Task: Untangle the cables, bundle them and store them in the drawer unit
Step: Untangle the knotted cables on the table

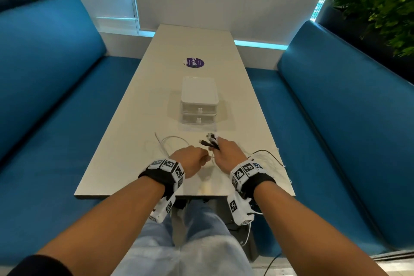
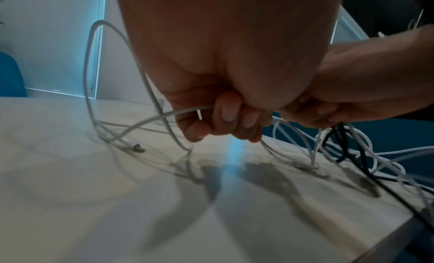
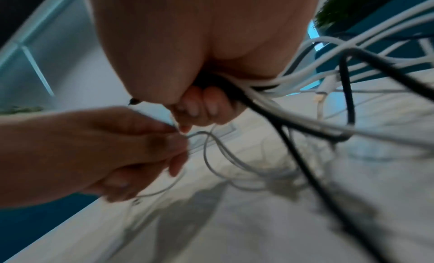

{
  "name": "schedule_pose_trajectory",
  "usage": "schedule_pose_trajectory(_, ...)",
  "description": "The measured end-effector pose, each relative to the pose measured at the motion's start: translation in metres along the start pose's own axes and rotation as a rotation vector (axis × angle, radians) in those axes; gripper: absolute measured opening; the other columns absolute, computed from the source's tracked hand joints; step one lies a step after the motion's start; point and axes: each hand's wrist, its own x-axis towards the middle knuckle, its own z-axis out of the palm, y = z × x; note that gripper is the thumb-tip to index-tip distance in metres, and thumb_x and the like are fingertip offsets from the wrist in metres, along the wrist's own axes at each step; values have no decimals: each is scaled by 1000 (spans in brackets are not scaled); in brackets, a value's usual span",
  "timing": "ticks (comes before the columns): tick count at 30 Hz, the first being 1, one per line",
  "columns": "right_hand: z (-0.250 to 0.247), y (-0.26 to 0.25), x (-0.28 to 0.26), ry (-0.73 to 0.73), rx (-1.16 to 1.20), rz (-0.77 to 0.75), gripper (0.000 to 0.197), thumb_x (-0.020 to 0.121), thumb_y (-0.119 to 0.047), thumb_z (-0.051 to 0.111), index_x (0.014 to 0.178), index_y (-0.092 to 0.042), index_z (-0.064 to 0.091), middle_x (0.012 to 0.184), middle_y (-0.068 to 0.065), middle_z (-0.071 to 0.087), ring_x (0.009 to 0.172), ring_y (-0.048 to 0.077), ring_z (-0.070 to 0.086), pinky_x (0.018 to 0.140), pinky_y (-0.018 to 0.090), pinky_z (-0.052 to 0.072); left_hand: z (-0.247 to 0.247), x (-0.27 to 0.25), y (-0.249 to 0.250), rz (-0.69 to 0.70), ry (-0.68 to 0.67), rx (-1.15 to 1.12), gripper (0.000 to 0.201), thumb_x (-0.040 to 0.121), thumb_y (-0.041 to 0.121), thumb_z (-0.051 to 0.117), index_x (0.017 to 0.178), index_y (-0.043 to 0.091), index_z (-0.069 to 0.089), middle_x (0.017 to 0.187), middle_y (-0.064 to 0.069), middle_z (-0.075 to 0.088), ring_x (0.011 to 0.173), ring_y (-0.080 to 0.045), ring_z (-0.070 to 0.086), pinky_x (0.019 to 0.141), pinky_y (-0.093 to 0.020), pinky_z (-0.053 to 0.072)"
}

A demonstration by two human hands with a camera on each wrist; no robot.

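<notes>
My left hand (image 1: 192, 159) (image 2: 225, 118) grips a white cable (image 1: 172, 141) (image 2: 112, 126) whose loops lie on the table to its left. My right hand (image 1: 226, 152) (image 3: 206, 107) holds a bunch of white and black cables (image 3: 293, 92), with several plug ends (image 1: 209, 141) sticking out past its fingers. The rest of that tangle (image 1: 268, 159) (image 2: 347, 148) trails over the table's right edge. The white two-drawer unit (image 1: 199, 101) stands beyond both hands with its drawers pushed in. In the right wrist view, my left hand (image 3: 131, 152) sits close beside the right one.
The pale narrow table (image 1: 134, 163) runs away from me between two blue benches (image 1: 44, 96) (image 1: 347, 107). A purple round sticker (image 1: 193, 63) lies past the drawer unit. Plants (image 1: 380, 6) stand behind the benches.
</notes>
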Motion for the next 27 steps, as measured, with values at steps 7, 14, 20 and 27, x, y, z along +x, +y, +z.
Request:
schedule_pose_trajectory(7, 5, -4, 0, -157, 109, 29, 23, 98, -21, 44, 99, -13, 66, 103, 11, 68, 91, 29, 62, 73, 32, 44, -4, 0, -3, -67, 61, 76, 16, 99, 15, 40, 94, 17, 56, 93, -5, 62, 81, -28, 60, 71, -38, 49)
schedule_pose_trajectory(14, -2, 11, -1, -88, -114, 134, 21, 98, -22, 47, 110, -13, 61, 107, 13, 67, 98, 33, 63, 73, 31, 43, -10, 0, -32, -74, 92, 98, 26, 105, 32, 36, 98, 19, 57, 90, -4, 63, 81, -27, 62, 71, -38, 51)
schedule_pose_trajectory(20, -14, 36, -2, 37, -157, 284, 22, 98, -21, 44, 111, -16, 61, 109, 9, 66, 98, 28, 62, 71, 29, 40, -15, -6, -42, -68, 109, 194, 31, 106, 36, 31, 101, 19, 56, 92, -6, 65, 76, -25, 58, 66, -34, 46)
schedule_pose_trajectory(27, -14, 15, -5, 205, -56, 287, 23, 101, -26, 43, 116, -15, 57, 107, 13, 61, 98, 33, 60, 73, 33, 42, 0, 5, -15, -135, 0, 249, 33, 101, 32, 40, 107, 13, 66, 99, -8, 66, 86, -28, 63, 72, -32, 47)
